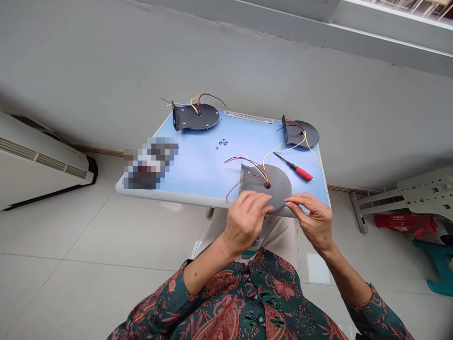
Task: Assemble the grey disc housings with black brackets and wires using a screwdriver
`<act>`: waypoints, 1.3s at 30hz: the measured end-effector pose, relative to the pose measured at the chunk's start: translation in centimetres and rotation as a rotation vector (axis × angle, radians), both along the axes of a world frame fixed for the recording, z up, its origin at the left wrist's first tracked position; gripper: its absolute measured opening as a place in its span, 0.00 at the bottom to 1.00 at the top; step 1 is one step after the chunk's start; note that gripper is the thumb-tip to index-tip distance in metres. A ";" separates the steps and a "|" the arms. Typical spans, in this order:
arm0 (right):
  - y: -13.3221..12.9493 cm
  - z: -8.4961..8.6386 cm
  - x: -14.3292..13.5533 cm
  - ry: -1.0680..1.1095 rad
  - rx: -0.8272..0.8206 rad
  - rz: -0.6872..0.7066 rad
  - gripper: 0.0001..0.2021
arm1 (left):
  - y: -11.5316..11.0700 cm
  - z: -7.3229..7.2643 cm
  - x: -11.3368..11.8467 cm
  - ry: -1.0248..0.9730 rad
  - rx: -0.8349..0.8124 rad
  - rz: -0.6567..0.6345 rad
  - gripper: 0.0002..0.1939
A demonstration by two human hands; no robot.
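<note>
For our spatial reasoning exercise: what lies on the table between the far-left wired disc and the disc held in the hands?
In the head view, a small cluster of screws lies between the far-left disc and the held disc.

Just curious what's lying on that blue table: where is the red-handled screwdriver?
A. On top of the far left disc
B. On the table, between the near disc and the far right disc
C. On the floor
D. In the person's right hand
B: the screwdriver lies on the table, untouched, between the near disc that both hands grip and the far right disc.
</note>
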State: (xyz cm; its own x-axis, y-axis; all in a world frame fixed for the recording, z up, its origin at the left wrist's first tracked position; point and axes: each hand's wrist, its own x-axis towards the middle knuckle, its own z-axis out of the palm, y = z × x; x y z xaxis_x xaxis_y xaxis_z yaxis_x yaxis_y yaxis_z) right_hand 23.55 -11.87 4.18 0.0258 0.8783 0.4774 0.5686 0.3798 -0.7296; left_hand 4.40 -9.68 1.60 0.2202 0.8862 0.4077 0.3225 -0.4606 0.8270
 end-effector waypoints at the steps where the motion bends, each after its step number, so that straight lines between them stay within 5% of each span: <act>1: 0.0 -0.4 0.2 -0.008 -0.006 -0.014 0.05 | -0.1 -0.5 -0.2 0.125 0.113 0.018 0.09; 4: -0.2 -1.3 0.5 -0.018 -0.004 -0.036 0.05 | -0.2 -2.1 -0.5 0.330 0.266 -0.011 0.10; 13: 0.2 -2.3 -0.1 -0.075 0.049 -0.027 0.06 | -0.7 -3.8 -0.3 0.369 0.204 -0.071 0.16; 20: 0.3 -2.8 0.0 -0.080 0.080 -0.016 0.06 | -0.6 -4.5 0.2 0.483 0.769 0.148 0.15; 26: 0.2 -2.8 0.3 -0.078 0.097 -0.085 0.06 | -0.3 -4.0 0.2 0.508 0.824 0.150 0.14; 30: 2.2 -2.0 0.6 -0.067 0.153 -0.180 0.05 | -0.2 -3.5 0.0 0.550 0.858 0.167 0.10; 34: 6.1 -1.4 0.3 -0.099 0.163 -0.118 0.06 | 0.0 -3.4 -0.5 0.563 0.885 0.185 0.09; 39: 9.7 -2.0 -0.6 0.009 -0.076 -0.028 0.05 | 1.1 -4.0 -2.8 0.521 0.878 0.148 0.10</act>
